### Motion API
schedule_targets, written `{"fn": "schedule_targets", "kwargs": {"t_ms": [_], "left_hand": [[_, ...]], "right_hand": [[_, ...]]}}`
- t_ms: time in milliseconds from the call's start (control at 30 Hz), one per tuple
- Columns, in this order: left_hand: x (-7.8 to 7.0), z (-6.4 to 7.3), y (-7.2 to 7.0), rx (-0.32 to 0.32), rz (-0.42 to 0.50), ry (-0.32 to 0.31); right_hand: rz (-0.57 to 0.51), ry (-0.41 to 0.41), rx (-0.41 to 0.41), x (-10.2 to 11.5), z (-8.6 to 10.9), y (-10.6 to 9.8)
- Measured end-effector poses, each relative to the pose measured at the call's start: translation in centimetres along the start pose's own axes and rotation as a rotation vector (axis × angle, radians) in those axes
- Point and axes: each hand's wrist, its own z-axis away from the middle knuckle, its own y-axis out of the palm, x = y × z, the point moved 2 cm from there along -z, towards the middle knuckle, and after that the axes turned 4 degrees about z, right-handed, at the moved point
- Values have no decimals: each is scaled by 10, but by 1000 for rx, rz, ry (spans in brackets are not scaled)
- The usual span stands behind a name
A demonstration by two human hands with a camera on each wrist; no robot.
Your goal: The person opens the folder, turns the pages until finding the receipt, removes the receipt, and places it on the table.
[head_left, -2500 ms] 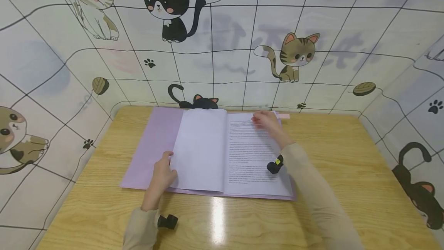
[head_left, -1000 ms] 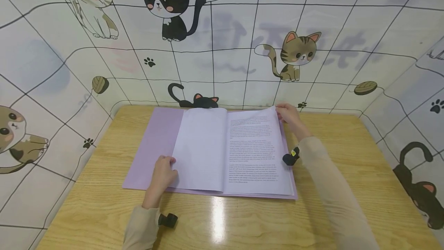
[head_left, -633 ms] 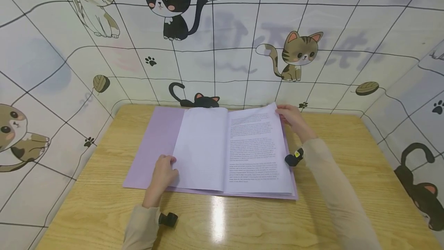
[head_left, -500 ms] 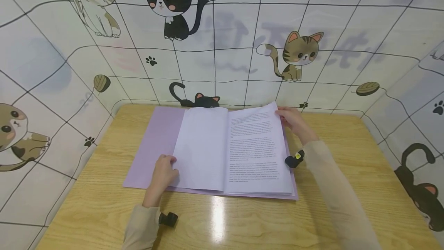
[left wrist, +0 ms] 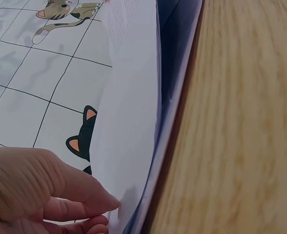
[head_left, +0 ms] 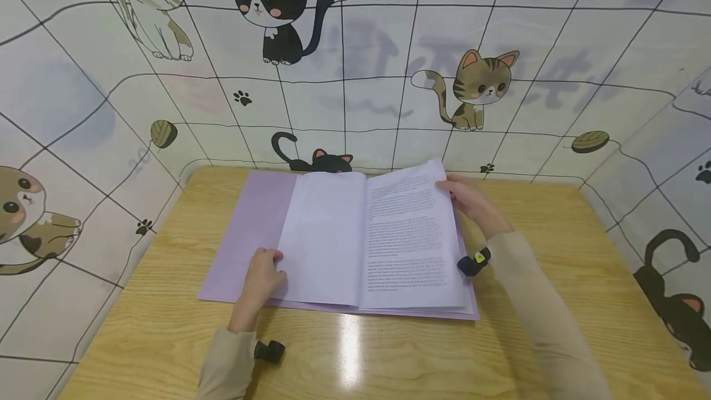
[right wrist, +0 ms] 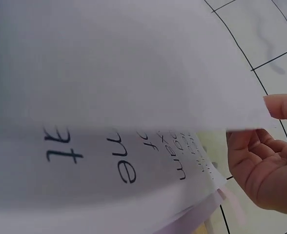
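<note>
A purple folder [head_left: 250, 221] lies spread on the table with white pages in it. The left page [head_left: 322, 239] looks blank; the right page [head_left: 408, 233] carries printed paragraphs. My right hand [head_left: 472, 199] pinches that printed page near its upper right corner, which is raised and curved. In the right wrist view the lifted page [right wrist: 119, 63] stands off a sheet beneath [right wrist: 94, 170] with larger lettering. At the left page's outer edge, my left hand [head_left: 260, 276] holds the paper between thumb and curled fingers, as the left wrist view shows with the thumb [left wrist: 104, 197] on the paper.
The wooden table [head_left: 355, 357] runs around the folder on its near and side edges. A wall covering with cartoon cats [head_left: 283, 45] stands right behind the table. A pink tab [right wrist: 234, 207] sticks out past the stacked sheets. Small black cameras [head_left: 270, 352] sit at both wrists.
My right hand has moved from the page's top right to its corner and pinched it. The corner has risen and bent leftward. My left hand has stayed nearly in place.
</note>
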Motion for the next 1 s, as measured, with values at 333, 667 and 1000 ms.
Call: {"fn": "schedule_targets", "kwargs": {"t_ms": [333, 667, 1000], "left_hand": [[10, -2, 0, 14, 63, 13], [19, -3, -1, 4, 111, 71], [17, -1, -3, 8, 113, 84]], "right_hand": [[1, -22, 44, 7, 13, 8], [-41, -58, 140, 16, 20, 20], [-49, -75, 223, 27, 27, 32]]}}
